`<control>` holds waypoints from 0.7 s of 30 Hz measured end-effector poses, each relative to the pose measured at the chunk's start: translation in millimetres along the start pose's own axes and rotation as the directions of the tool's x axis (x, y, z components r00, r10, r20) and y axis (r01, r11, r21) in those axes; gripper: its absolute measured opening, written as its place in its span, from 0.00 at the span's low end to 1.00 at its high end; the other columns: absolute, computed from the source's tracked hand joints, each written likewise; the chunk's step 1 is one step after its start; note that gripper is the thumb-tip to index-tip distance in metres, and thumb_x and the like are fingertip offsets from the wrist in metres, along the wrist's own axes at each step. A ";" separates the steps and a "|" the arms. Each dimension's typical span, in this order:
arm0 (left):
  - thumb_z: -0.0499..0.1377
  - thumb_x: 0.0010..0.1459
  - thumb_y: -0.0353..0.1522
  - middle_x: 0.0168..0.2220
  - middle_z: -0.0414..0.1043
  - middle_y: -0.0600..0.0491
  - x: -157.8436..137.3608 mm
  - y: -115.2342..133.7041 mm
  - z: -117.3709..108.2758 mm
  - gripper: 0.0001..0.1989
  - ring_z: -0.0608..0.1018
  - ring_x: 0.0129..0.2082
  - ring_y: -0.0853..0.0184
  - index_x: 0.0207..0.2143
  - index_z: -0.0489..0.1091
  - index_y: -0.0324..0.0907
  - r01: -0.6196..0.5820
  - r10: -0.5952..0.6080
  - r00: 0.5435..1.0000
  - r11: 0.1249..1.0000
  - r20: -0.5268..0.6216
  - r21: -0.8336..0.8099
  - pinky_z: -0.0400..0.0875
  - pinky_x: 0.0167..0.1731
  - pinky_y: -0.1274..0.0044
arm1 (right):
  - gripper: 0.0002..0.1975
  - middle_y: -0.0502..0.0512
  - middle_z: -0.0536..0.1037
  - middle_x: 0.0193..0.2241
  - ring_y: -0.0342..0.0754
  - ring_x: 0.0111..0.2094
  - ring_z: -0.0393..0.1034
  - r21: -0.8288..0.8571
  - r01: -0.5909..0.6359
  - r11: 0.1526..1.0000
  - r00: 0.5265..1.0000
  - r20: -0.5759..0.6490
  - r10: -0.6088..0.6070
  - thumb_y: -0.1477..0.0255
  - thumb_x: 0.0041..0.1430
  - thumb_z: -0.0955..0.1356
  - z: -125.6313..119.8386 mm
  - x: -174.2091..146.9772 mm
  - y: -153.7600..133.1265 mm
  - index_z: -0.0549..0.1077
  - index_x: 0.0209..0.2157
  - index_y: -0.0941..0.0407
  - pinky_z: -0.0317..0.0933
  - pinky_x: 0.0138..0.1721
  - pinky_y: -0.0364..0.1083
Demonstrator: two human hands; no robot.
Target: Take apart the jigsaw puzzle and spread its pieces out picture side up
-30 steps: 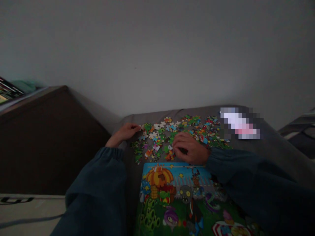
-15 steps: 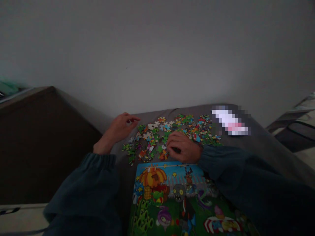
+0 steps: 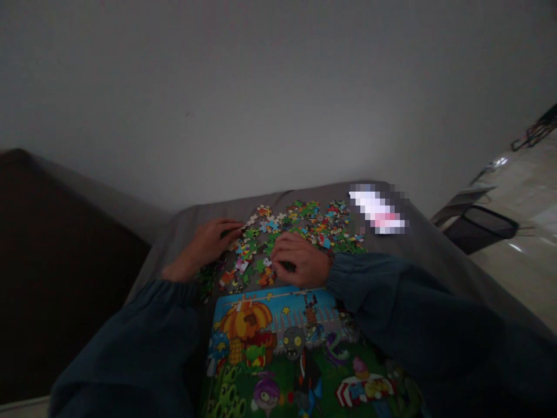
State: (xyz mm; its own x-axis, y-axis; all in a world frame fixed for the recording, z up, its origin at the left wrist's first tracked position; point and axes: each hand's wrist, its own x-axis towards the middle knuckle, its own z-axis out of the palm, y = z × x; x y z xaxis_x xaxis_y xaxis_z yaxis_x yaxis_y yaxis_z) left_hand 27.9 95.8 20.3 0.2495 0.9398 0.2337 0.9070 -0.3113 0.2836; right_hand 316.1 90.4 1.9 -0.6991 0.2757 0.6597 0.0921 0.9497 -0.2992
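Loose jigsaw puzzle pieces (image 3: pixel 261 264) lie spread in a colourful patch on grey cloth. My left hand (image 3: pixel 211 241) is at the left side of the patch, thumb and forefinger pinched together on a puzzle piece that their tips mostly hide. Over the front middle of the patch my right hand (image 3: pixel 300 259) is curled, thumb against fingers. Whatever may be in its fingers is hidden. Nearest me, below both hands, lies a picture board (image 3: pixel 278 354) with cartoon figures, a pumpkin and a grey zombie. The right sleeve covers part of its right side.
A lit phone (image 3: pixel 378 210), its screen blurred out, lies right of the pieces on the grey cloth (image 3: pixel 418 244). A pale wall (image 3: pixel 278 104) rises behind. On the left stands a dark panel (image 3: pixel 65 261). A dark chair-like object (image 3: pixel 483 229) is on the right beyond the edge.
My left hand has come down onto the pieces at the left side. My right hand keeps its curled pose over the patch. The whole view has shifted, with things now further left.
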 end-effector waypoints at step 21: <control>0.65 0.53 0.53 0.54 0.76 0.49 -8.2 -21.6 -26.9 0.20 0.73 0.56 0.50 0.43 0.81 0.54 -0.021 0.005 0.986 0.996 0.170 0.091 0.61 0.59 0.56 | 0.10 0.55 0.78 0.30 0.50 0.38 0.68 0.001 0.001 1.000 1.000 -0.003 -0.001 0.74 0.64 0.64 2.0 -1.1 3.7 0.73 0.29 0.55 0.62 0.42 0.51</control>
State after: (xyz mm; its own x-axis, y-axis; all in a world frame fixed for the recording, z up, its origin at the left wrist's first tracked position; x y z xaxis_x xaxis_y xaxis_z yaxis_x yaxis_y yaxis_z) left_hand -2.9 91.0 37.2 0.3080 0.9485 0.0741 0.9288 -0.3167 0.1926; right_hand 315.8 93.3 -1.3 -0.6970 0.2751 0.6622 0.0909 0.9499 -0.2990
